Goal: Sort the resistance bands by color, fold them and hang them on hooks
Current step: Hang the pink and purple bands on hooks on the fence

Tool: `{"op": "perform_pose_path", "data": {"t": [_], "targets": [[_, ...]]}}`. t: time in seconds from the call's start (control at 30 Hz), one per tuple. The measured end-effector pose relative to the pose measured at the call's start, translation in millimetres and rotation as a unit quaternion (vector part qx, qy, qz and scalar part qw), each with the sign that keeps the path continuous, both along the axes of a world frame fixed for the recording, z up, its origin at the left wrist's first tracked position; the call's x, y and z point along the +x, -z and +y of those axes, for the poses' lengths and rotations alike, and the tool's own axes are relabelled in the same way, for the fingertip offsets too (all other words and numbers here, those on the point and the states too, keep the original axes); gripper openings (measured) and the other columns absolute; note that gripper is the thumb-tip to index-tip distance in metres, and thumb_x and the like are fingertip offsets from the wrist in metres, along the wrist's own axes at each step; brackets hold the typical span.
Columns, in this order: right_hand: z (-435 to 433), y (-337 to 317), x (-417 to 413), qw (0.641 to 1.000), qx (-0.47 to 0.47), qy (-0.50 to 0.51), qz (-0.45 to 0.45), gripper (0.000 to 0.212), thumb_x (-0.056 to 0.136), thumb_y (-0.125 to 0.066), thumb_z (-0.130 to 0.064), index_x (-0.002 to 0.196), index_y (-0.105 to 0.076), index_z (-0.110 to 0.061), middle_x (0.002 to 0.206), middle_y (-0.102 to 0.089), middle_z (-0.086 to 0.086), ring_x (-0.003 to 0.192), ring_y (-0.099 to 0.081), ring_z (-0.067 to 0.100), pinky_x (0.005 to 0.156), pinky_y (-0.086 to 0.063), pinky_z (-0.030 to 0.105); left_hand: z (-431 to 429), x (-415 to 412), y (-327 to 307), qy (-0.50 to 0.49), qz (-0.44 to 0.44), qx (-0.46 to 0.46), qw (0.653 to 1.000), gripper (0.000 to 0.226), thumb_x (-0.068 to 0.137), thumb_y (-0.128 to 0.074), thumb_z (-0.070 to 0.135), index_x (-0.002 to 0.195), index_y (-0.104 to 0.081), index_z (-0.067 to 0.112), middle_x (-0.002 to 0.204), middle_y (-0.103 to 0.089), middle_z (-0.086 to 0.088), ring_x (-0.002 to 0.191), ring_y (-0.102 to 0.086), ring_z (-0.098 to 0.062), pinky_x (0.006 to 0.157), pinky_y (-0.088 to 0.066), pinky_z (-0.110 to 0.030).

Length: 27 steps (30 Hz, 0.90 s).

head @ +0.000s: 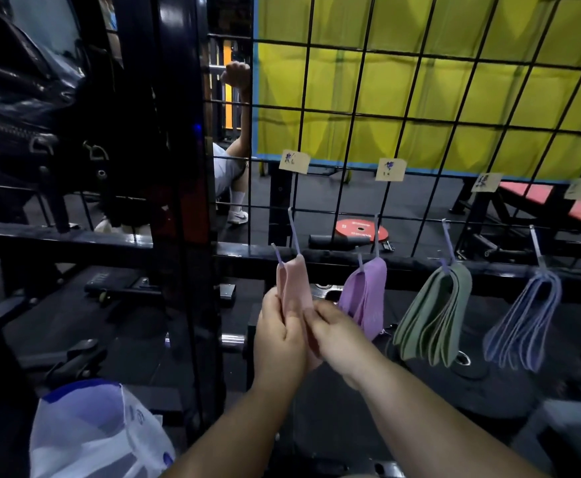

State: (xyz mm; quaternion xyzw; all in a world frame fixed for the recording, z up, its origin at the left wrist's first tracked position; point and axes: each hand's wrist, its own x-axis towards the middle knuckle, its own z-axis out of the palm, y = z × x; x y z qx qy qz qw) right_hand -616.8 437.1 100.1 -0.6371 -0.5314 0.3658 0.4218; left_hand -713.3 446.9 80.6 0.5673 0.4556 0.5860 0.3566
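Left hand and right hand both pinch the lower end of the folded pink band, which hangs from the leftmost hook on the wire grid, beside the purple bands.

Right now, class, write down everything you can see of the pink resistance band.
The pink band is a flat, wide, pale pink strip, matte and stretchy-looking, folded into layers. It hangs upright from a lilac hook on the black wire grid, leftmost in the hanging row, beneath a paper label. The left hand and right hand both pinch its lower part, hiding the bottom end. It hangs apart from the purple band beside it.
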Motion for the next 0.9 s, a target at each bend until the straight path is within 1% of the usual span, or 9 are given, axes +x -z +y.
{"op": "perform_pose_path", "data": {"t": [0.13, 0.17, 0.3, 0.47, 0.6, 0.7, 0.77, 0.83, 0.9], "targets": [[-8, 14, 1, 1.0, -0.007, 0.008, -0.016, 0.021, 0.101, -0.041, -0.037, 0.097, -0.057, -0.024, 0.088, -0.065, 0.004, 0.08, -0.062, 0.018, 0.072, -0.052, 0.036, -8, 5, 18, -0.008, -0.002, -0.01, 1.0, 0.025, 0.095, -0.039, 0.039, 0.112, -0.052, 0.025, 0.096, -0.063, 0.005, 0.087, -0.061, -0.008, 0.074, -0.049, -0.03], [-10, 16, 2, 1.0, -0.01, 0.007, -0.017, 0.022, 0.102, -0.04, -0.037, 0.1, -0.058, -0.024, 0.089, -0.065, 0.003, 0.08, -0.061, 0.017, 0.072, -0.051, 0.033, -10, 7, 23, -0.01, 0.001, -0.015, 1.0, 0.023, 0.095, -0.039, 0.039, 0.109, -0.051, 0.025, 0.094, -0.063, 0.004, 0.085, -0.061, -0.009, 0.072, -0.048, -0.03], [-14, 23, 4, 1.0, -0.018, -0.004, -0.022, 0.027, 0.103, -0.038, -0.039, 0.11, -0.058, -0.022, 0.104, -0.066, 0.003, 0.098, -0.063, 0.016, 0.088, -0.051, 0.032, -16, 11, 34, -0.026, 0.005, -0.017, 0.999, 0.029, 0.089, -0.037, 0.044, 0.094, -0.048, 0.018, 0.087, -0.06, -0.004, 0.077, -0.059, -0.017, 0.068, -0.048, -0.037], [-17, 27, 7, 0.998, -0.001, -0.005, -0.067, 0.031, 0.104, -0.036, -0.041, 0.107, -0.056, -0.018, 0.098, -0.063, 0.003, 0.09, -0.06, 0.014, 0.074, -0.045, 0.023, -16, 13, 37, -0.029, 0.038, -0.021, 0.999, 0.023, 0.096, -0.039, 0.04, 0.088, -0.044, 0.019, 0.086, -0.058, -0.002, 0.075, -0.056, -0.008, 0.062, -0.041, -0.026], [-19, 32, 8, 0.994, 0.011, -0.011, -0.11, 0.025, 0.104, -0.034, -0.04, 0.094, -0.051, -0.025, 0.083, -0.056, -0.002, 0.074, -0.053, 0.009, 0.062, -0.04, 0.02, -12, 9, 43, -0.034, 0.062, -0.022, 0.997, 0.02, 0.099, -0.043, 0.03, 0.083, -0.044, 0.018, 0.082, -0.058, -0.005, 0.071, -0.057, -0.015, 0.058, -0.041, -0.029], [-21, 36, 9, 0.991, 0.014, -0.023, -0.134, 0.026, 0.105, -0.031, -0.042, 0.102, -0.053, -0.027, 0.087, -0.06, 0.001, 0.073, -0.055, 0.012, 0.061, -0.041, 0.023, -10, 6, 47, -0.032, 0.07, -0.015, 0.997, 0.022, 0.098, -0.043, 0.033, 0.081, -0.045, 0.02, 0.078, -0.059, -0.005, 0.069, -0.058, -0.017, 0.057, -0.045, -0.032], [-22, 37, 10, 0.99, 0.012, -0.027, -0.137, 0.026, 0.105, -0.03, -0.042, 0.102, -0.053, -0.03, 0.087, -0.06, 0.0, 0.072, -0.055, 0.011, 0.059, -0.04, 0.022, -10, 5, 48, -0.03, 0.074, -0.011, 0.997, 0.023, 0.098, -0.045, 0.033, 0.08, -0.046, 0.02, 0.077, -0.059, -0.004, 0.067, -0.058, -0.016, 0.056, -0.044, -0.028], [-23, 36, 10, 0.989, 0.013, -0.031, -0.143, 0.026, 0.105, -0.03, -0.041, 0.087, -0.047, -0.034, 0.08, -0.056, -0.003, 0.067, -0.052, 0.009, 0.057, -0.037, 0.021, -11, 5, 47, -0.029, 0.077, -0.006, 0.997, 0.023, 0.098, -0.046, 0.034, 0.079, -0.047, 0.021, 0.077, -0.059, -0.003, 0.066, -0.058, -0.014, 0.054, -0.041, -0.022], [-25, 37, 11, 0.988, 0.015, -0.042, -0.146, 0.025, 0.104, -0.031, -0.041, 0.087, -0.047, -0.034, 0.081, -0.059, -0.002, 0.072, -0.056, 0.013, 0.062, -0.043, 0.025, -12, 4, 49, -0.023, 0.074, -0.005, 0.997, 0.024, 0.098, -0.046, 0.035, 0.078, -0.048, 0.021, 0.077, -0.06, -0.003, 0.064, -0.058, -0.012, 0.052, -0.039, -0.016]]}}
